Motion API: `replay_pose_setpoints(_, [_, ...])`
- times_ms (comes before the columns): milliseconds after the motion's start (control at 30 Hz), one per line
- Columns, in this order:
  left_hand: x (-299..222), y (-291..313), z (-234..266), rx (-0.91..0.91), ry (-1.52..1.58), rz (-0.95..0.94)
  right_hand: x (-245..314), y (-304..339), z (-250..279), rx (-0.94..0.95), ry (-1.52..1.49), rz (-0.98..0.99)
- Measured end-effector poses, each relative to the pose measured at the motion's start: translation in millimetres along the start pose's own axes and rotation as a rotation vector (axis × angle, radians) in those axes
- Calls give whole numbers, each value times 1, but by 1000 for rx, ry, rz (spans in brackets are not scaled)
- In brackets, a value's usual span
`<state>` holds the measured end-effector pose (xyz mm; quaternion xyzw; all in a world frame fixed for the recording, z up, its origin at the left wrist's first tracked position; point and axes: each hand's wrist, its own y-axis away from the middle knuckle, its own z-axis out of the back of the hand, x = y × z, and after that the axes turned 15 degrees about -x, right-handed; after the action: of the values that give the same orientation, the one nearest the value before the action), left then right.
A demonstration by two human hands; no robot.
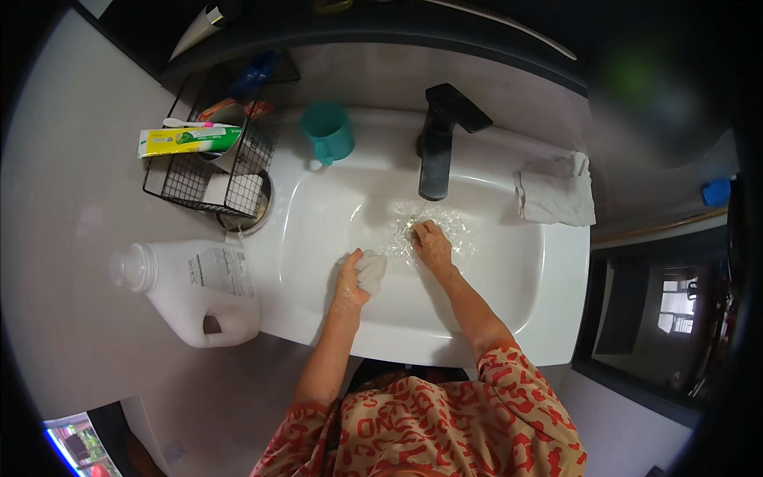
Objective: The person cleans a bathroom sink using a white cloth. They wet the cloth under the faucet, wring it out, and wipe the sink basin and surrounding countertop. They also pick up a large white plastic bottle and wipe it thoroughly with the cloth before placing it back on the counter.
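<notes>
Head view: we have the left hand (348, 280) closed around a crumpled white cloth (371, 272) over the sink (501, 286). The right hand (433, 248) has curled fingers at the rippling water (457, 229); we cannot tell whether it grips anything. We judge the work under way, the cloth not yet set down. Around: teal mug (327, 133), wire basket (187, 181), white jug (203, 298), folded towel (556, 195) on the right rim. The black tap (435, 163) overhangs the basin, just beyond the right hand.
</notes>
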<state>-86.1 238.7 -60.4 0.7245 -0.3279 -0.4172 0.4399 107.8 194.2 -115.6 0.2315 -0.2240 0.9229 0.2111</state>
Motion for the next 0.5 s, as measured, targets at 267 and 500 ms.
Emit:
replay_pose_setpoints(267, [1,-4,5,14,12,1,-11,-7,-3,-47,-33,106])
replay_pose_setpoints(500, [1,-12,11,90,12,17,-9,-8,-3,8,32,149])
